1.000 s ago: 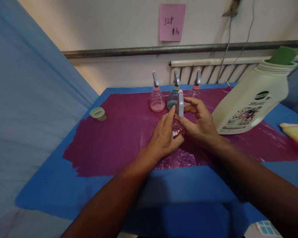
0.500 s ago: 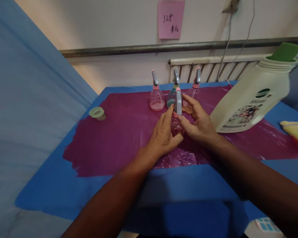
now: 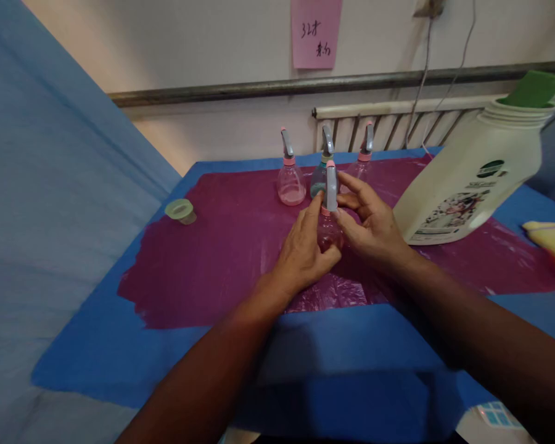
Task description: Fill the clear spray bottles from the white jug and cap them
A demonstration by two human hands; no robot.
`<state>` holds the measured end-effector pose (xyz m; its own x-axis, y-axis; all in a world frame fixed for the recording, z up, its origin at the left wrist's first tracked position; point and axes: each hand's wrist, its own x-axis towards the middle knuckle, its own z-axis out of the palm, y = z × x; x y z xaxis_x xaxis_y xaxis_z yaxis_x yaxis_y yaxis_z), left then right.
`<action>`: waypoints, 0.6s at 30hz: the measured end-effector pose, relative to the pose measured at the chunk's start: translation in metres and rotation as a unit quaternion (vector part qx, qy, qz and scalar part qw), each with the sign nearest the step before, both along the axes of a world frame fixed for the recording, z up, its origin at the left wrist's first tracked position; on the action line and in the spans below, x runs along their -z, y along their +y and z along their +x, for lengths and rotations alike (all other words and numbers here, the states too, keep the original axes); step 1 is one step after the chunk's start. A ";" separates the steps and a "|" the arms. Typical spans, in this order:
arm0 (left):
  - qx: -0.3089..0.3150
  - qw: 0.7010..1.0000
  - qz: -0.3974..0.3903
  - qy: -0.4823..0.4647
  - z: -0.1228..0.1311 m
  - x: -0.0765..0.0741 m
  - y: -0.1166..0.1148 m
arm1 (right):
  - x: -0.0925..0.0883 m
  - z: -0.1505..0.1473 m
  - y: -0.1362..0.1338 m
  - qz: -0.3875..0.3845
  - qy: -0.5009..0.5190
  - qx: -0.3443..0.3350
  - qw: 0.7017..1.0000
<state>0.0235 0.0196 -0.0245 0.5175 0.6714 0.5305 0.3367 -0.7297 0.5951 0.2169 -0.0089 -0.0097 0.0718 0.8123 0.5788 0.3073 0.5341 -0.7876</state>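
Observation:
A clear pink spray bottle (image 3: 330, 231) with a grey trigger head and pink collar stands upright on the purple plastic sheet, between my hands. My left hand (image 3: 303, 250) wraps the left side of its body, thumb across the front. At the collar, my right hand (image 3: 372, 225) has its thumb and fingers curled around the right side of the spray head. Behind stand a pink spray bottle (image 3: 291, 185), a blue-green spray bottle (image 3: 321, 176) and another pink spray bottle (image 3: 363, 166), the last partly hidden by my right fingers.
Right of my hands stands a large cream plastic jug (image 3: 472, 172) with a green piece in its mouth. A small greenish funnel-like cup (image 3: 181, 211) sits at the left. A yellow cloth (image 3: 550, 243) lies at the right edge. Wall and radiator (image 3: 398, 108) bound the back.
The right fingers have shifted slightly around the spray head. The left hand keeps its place on the bottle. The whole view has moved a little.

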 end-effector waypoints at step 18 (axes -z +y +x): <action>-0.087 0.992 0.046 0.075 0.003 0.006 -0.001 | 0.008 -0.013 0.013 0.026 0.014 0.092 0.995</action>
